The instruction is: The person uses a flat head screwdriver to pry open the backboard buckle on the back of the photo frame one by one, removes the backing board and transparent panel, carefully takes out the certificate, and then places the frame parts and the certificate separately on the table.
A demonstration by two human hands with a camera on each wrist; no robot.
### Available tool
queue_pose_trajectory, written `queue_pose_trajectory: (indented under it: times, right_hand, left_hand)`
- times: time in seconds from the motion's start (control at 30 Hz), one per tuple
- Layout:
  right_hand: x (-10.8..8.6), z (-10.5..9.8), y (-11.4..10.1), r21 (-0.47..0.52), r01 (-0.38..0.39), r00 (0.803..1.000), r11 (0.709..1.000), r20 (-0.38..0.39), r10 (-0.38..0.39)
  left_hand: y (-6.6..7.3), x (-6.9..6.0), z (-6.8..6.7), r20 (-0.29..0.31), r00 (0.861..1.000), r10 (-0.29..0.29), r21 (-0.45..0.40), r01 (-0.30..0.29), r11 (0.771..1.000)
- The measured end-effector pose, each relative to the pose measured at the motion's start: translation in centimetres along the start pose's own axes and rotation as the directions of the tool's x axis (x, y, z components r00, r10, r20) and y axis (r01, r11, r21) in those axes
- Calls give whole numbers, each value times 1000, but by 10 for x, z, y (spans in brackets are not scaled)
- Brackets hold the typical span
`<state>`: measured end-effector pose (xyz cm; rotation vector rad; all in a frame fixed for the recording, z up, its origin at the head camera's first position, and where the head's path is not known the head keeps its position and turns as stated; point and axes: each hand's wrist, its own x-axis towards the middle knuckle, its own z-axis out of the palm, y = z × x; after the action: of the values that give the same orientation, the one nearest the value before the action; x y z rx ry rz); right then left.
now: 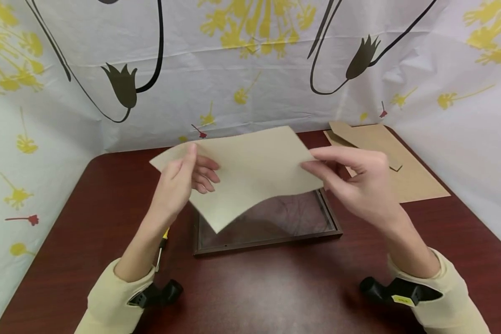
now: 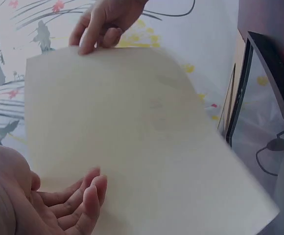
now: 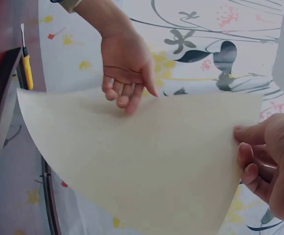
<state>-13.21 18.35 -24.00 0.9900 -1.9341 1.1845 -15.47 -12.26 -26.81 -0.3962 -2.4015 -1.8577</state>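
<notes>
A sheet of plain cream paper (image 1: 254, 167) is held up, slightly bowed, above a dark picture frame (image 1: 271, 242) lying on the table. My right hand (image 1: 359, 181) pinches the sheet's right edge between thumb and fingers. On the left, my left hand (image 1: 179, 181) is against the sheet, palm turned inward and fingers loosely bent. The left wrist view shows those fingers (image 2: 90, 196) in front of the paper, not curled round it. Beneath the sheet, a transparent pane (image 1: 294, 213) shows inside the frame; the paper hides its far part.
A brown backing board (image 1: 421, 183) with a raised flap lies at the table's back right. Left of the frame is a yellow-and-black screwdriver (image 1: 163, 243), partly behind the left forearm. A patterned white curtain (image 1: 250, 102) surrounds the dark red table (image 1: 108, 204).
</notes>
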Motion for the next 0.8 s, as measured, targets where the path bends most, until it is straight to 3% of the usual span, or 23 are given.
queue_pose_trajectory:
  times: [0.1, 0.23, 0.3, 0.37, 0.4, 0.47, 0.57, 0.63, 0.7, 0.73, 0.8]
  right_hand:
    - [1, -2, 0, 46, 6, 994, 999, -105, -1]
    - [4, -6, -1, 205, 35, 982, 978, -188, 5]
    - [7, -8, -2, 294, 60, 977, 954, -215, 5]
    - [9, -9, -4, 347, 84, 972, 934, -235, 0]
    - [10, -9, -4, 364, 98, 970, 926, -244, -7]
    - [12, -11, -4, 389, 128, 967, 912, -254, -28]
    - [13, -16, -1, 401, 179, 963, 899, -256, -77]
    - [12, -19, 3, 414, 208, 960, 886, -258, -104]
    - [11, -22, 7, 444, 232, 957, 865, -263, -122]
    - [10, -24, 9, 461, 241, 955, 854, -267, -126]
    - [10, -27, 12, 497, 255, 952, 830, -278, -126]
  left_hand:
    - [-2, 2, -4, -1, 1000, -17, -31, 17, 999]
    - [-4, 5, -10, 28, 998, -65, -120, 67, 991]
    - [-5, 7, -14, 65, 993, -94, -199, 105, 974]
    - [-8, 8, -18, 112, 988, -108, -300, 137, 944]
    - [-10, 9, -20, 141, 984, -107, -363, 152, 919]
    - [-14, 10, -24, 206, 974, -89, -507, 184, 842]
    - [-20, 12, -29, 270, 963, -22, -693, 210, 690]
    - [-21, 12, -32, 282, 960, -1, -763, 225, 607]
    - [-20, 14, -34, 260, 965, -18, -763, 217, 609]
    - [-19, 14, -35, 260, 965, -35, -742, 223, 632]
    - [-16, 14, -38, 266, 959, -102, -635, 253, 730]
